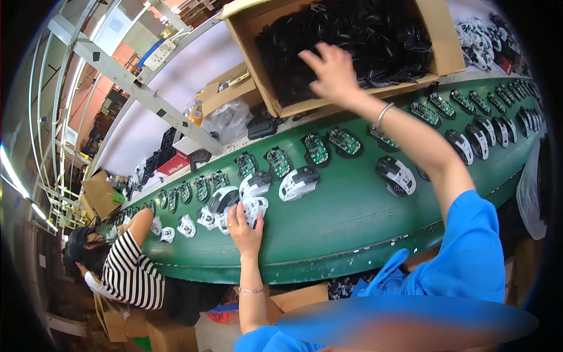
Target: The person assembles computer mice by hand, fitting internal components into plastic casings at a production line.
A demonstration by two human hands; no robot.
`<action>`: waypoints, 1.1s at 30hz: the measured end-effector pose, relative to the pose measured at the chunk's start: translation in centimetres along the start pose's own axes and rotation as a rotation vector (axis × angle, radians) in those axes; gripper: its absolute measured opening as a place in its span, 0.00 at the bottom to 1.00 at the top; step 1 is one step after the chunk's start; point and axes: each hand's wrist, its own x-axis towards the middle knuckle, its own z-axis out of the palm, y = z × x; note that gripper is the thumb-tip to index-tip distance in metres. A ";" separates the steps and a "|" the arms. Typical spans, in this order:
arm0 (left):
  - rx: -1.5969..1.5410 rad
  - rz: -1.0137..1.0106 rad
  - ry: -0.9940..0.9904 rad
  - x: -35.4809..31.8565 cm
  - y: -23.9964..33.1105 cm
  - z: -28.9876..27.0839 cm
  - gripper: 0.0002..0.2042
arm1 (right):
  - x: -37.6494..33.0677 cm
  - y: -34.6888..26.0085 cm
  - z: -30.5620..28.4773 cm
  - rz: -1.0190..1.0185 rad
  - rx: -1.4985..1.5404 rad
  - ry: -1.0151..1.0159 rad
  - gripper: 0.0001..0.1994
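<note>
My left hand [246,233] is closed around a white mouse shell [254,208] over the green belt, near other white and black mouse shells. Up at the far side, my right hand [333,73] has its fingers spread, with nothing visible in them. It hovers at the opening of a cardboard box [444,38] full of black plastic parts [375,44], some with thin cables. Just right of the left hand lie a white-and-black mouse shell [255,184] and a similar mouse shell [299,183].
Along the green belt [334,223] runs a row of black mouse bases with green circuit boards [316,149]. More mouse shells [396,176] lie at the right. A co-worker in a striped shirt [134,273] works at the far left. A metal post [152,100] slants behind the belt.
</note>
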 end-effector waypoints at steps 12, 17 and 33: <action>0.001 0.023 -0.053 -0.2 0.6 -0.2 0.31 | 9.2 11.4 3.6 -0.006 -0.303 -0.684 0.42; -0.020 0.009 -0.067 0.1 0.8 -0.1 0.31 | 11.4 13.2 3.9 -0.051 -0.118 -0.708 0.30; 0.047 0.040 -0.103 -0.7 0.6 -0.7 0.31 | 9.8 0.1 3.2 0.181 1.062 -0.001 0.13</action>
